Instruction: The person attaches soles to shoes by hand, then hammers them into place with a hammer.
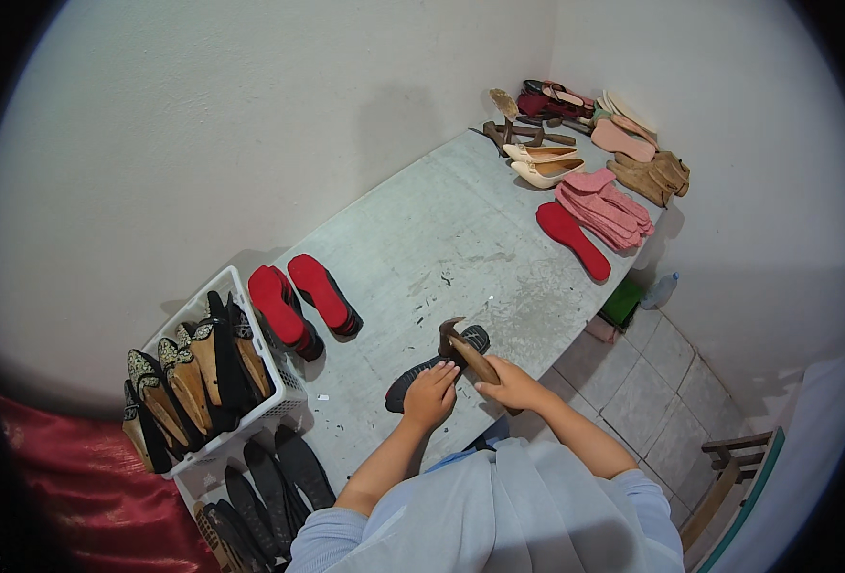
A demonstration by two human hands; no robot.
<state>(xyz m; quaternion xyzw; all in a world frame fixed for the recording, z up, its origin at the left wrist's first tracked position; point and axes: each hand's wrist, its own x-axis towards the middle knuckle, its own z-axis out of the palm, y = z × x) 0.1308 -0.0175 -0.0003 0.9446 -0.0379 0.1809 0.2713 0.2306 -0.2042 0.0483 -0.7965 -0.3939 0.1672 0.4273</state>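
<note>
While the desk point(384, 239) crosses the frame's middle, a black sole point(403, 387) lies aslant at lower centre, a hammer point(475, 359) over it. The right hand point(512, 385), forearm point(589, 441) slanting inward, wraps the handle; the left hand point(430, 395) lies palm-down on the sole, whether gripping I cannot tell.

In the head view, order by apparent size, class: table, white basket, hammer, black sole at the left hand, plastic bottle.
Table
White basket
Hammer and black sole, both partly covered: too alike to rank
Plastic bottle
</note>
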